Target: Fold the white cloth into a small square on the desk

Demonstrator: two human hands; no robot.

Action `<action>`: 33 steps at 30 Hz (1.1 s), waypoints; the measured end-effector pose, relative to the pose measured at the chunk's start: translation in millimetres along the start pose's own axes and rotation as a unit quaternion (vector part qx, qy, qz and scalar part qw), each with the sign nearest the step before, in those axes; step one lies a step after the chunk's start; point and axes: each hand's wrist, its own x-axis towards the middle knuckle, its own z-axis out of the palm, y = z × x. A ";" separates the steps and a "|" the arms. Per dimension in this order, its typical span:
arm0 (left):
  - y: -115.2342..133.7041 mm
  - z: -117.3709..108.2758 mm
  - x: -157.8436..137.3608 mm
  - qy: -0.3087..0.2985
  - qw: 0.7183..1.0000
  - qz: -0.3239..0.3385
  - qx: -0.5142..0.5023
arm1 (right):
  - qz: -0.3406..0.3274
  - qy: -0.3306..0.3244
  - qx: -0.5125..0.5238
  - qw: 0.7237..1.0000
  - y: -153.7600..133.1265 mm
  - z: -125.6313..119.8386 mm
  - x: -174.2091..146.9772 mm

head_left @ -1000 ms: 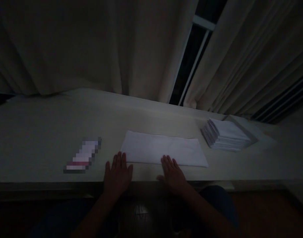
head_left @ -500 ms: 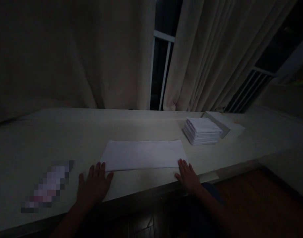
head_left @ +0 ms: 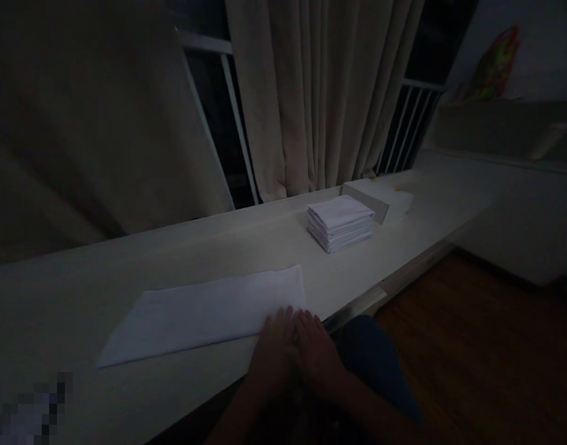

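Observation:
A long strip of folded white cloth [head_left: 204,312] lies flat on the pale counter, slanting across the middle of the view. Its near right corner is under and beside my two hands, which are close together. My left hand [head_left: 275,346] has its fingers stretched out on the cloth's near edge. Right beside it, my right hand [head_left: 317,349] reaches with straight fingers to the cloth's right end. Both thumbs are hard to make out in the dim light. Farther back to the right stands a neat stack of folded white cloths [head_left: 341,222].
Behind the stack is an open white box [head_left: 380,194]. Beige curtains [head_left: 330,93] hang along the back of the counter [head_left: 246,241]. A pixelated item [head_left: 26,417] lies at the lower left. My knee [head_left: 373,352] is below the counter's front edge.
The view has turned to the right. My left hand has left the cloth's left end and come across to its right end, next to my right hand.

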 end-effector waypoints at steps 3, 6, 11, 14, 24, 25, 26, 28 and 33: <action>-2.5 7.6 3.6 -0.024 1.000 0.016 0.007 | 0.003 0.002 0.017 1.000 5.1 3.4 -3.4; -1.8 10.0 5.4 -0.040 0.999 0.009 0.017 | -0.008 0.005 0.023 1.000 5.2 11.0 2.5; 2.0 7.9 9.0 -0.046 0.999 0.013 0.016 | 0.018 -0.001 0.017 1.000 13.4 18.6 39.3; 1.5 8.3 10.2 -0.040 0.999 0.030 0.006 | 0.040 -0.012 0.013 0.999 29.3 20.2 75.2; 5.6 8.8 8.0 -0.054 0.997 -0.029 -0.039 | 0.119 -0.011 0.007 0.993 61.7 25.6 146.3; 9.3 8.4 11.0 -0.052 0.997 -0.036 -0.047 | 0.114 0.005 0.001 0.993 58.8 24.1 145.4; 14.7 8.2 15.8 -0.048 0.996 -0.042 -0.057 | 0.105 0.025 -0.006 0.994 55.2 22.1 144.1; 30.4 8.3 30.7 -0.037 0.995 -0.045 -0.086 | 0.080 0.059 -0.014 0.995 47.7 17.3 140.7; 59.7 2.7 64.8 -0.003 0.985 -0.064 -0.163 | 0.034 0.053 0.006 0.998 43.0 3.5 132.4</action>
